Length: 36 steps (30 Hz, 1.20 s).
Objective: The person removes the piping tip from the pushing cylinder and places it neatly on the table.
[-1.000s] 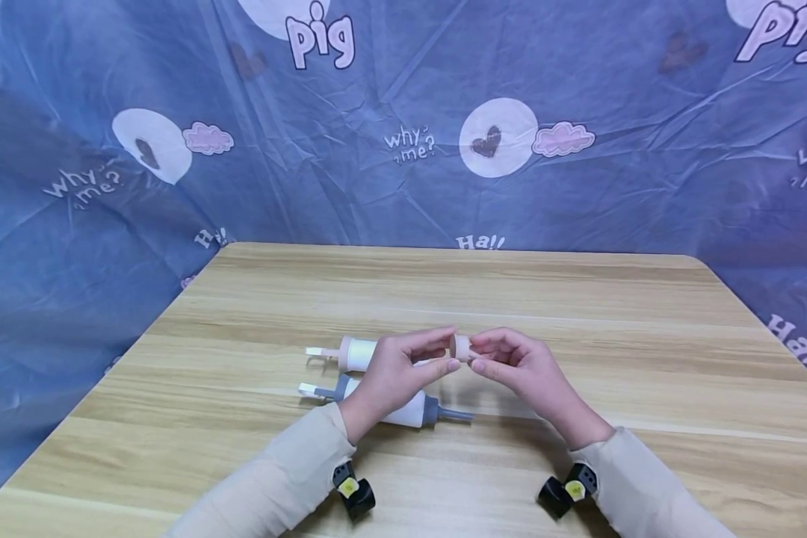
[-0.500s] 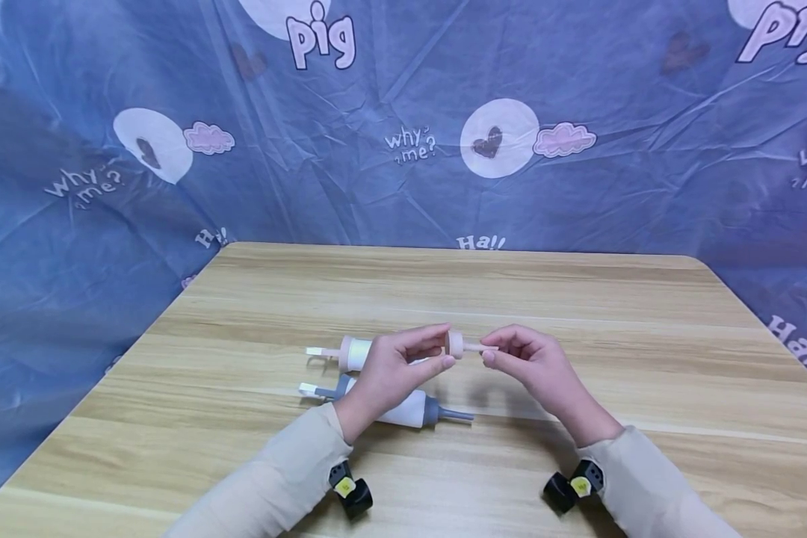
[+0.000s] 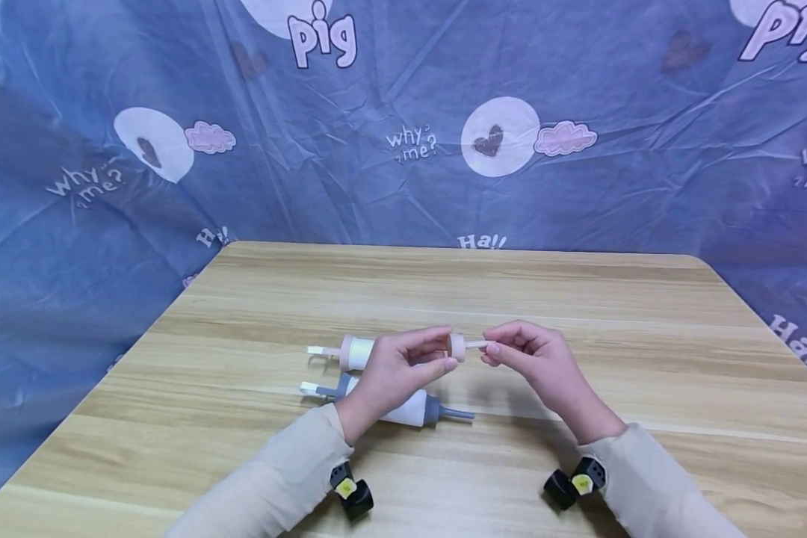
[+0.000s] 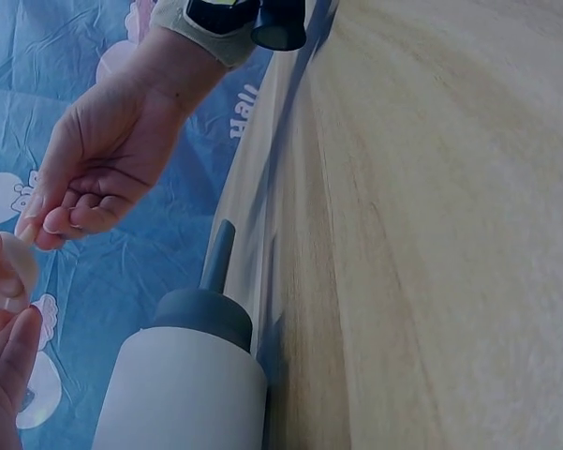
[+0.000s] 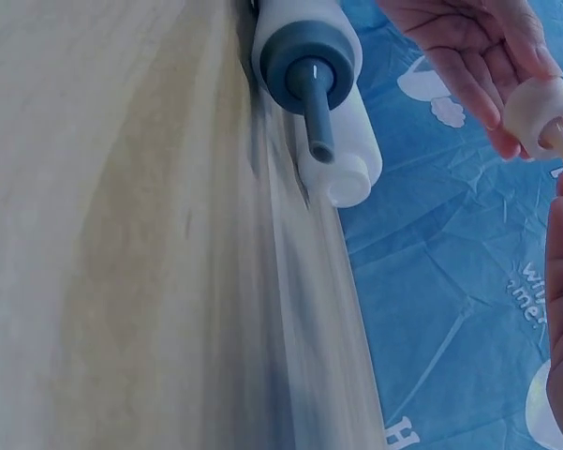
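In the head view, my left hand holds a pale pink nozzle cap by its wide collar, between thumb and fingers. My right hand pinches the far end of the thin spout that sticks out of the cap. Both hands are raised above the table. Below my left hand lies a white bottle with a blue-grey nozzle cap. Behind it is a second white bottle with a pink base, partly hidden by that hand. In the right wrist view, this bottle's neck is bare.
Both bottles lie on the wooden table, with thin white-tipped pieces sticking out at their left ends. A blue printed cloth hangs behind the table. Each wrist wears a small black camera.
My right hand has slid rightward from the cap's collar to the spout's end, so more of the spout shows. Its fingers have shifted slightly. My left hand stays nearly still, and the bottles lie unmoved.
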Available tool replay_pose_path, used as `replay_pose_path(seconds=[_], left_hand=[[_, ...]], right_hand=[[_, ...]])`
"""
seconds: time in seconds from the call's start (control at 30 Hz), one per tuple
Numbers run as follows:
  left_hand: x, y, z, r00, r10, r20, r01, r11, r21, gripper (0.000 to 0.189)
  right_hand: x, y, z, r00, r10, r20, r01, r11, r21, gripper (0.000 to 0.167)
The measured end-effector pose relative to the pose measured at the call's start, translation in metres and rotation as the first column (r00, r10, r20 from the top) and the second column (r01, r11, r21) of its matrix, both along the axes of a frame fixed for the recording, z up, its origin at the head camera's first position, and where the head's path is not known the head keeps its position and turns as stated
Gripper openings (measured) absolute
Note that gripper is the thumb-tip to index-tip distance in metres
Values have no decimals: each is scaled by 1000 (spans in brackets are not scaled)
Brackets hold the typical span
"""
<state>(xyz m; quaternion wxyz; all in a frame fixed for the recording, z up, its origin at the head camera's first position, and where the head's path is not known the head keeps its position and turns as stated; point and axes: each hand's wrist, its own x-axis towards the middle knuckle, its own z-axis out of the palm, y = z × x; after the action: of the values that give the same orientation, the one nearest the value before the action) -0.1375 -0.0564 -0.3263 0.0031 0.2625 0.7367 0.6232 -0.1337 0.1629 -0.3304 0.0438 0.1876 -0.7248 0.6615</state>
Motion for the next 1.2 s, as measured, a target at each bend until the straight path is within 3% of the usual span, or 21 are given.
replay_pose_path(seconds=[0.2, 0.5, 0.7, 1.0, 1.2], left_hand=[[-1, 1, -3, 999, -34, -3, 34, 999, 35, 42], [2, 2, -4, 999, -39, 9, 39, 999, 3, 41], [3, 3, -5, 996, -56, 68, 56, 998, 2, 41], [6, 3, -1, 992, -82, 93, 83, 997, -6, 40], [5, 2, 0, 988, -111, 109, 111, 994, -1, 40]], right_hand=[[0, -5, -5, 998, 63, 2, -63, 995, -77, 12], [2, -11, -11, 992, 127, 19, -126, 991, -39, 8], [2, -11, -13, 993, 104, -57, -103, 994, 30, 9], [0, -8, -13, 959, 230, -165, -243, 968, -64, 26], [-2, -4, -13, 953, 263, -151, -273, 960, -54, 27]])
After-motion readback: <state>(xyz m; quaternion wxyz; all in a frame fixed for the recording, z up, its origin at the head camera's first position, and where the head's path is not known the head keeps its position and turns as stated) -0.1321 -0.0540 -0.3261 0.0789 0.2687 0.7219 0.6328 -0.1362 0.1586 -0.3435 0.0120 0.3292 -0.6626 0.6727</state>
